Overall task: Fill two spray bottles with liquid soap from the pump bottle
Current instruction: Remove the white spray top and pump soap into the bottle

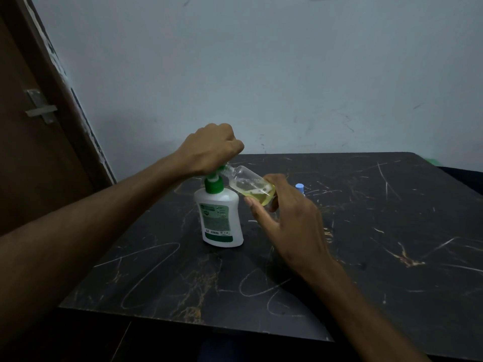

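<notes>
The green label on the pump bottle (220,218) carries print too small to read.

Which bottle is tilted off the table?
The clear spray bottle in the right hand, neck at the pump; the white pump bottle stands upright.

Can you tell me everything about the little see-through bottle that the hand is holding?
The small clear bottle looks like plastic and has no cap on. It is tilted, its open neck up against the green spout of the white pump bottle, its bottom lower and to the right. Yellowish soap with a few bubbles sits pooled in the lower end, filling it only partway. The right hand holds its bottom end above the dark table. The left hand presses the pump.
</notes>
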Demonstrator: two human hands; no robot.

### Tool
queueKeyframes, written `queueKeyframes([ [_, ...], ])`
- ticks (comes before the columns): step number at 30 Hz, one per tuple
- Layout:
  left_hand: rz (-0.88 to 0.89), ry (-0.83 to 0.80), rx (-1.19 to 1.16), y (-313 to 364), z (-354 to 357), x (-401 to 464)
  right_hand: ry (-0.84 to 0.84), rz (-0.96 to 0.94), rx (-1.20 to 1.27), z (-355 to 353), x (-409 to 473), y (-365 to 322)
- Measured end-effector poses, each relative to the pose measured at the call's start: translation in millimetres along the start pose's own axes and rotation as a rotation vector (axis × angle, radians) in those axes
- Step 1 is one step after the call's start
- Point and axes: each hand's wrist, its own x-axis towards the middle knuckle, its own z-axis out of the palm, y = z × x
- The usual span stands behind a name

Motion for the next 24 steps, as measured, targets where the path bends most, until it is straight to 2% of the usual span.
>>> queueKeyframes([
  [21, -0.043, -0.003, -0.048, -0.3, 1.6, -0.2, -0.008, 0.011, -0.012, 0.4, 0.1, 0.9],
  [24, -0.005, 0.007, -0.011, 2.2, -1.5, -0.3, -0.015, 0.017, -0.008, 0.6, -0.3, 0.7],
])
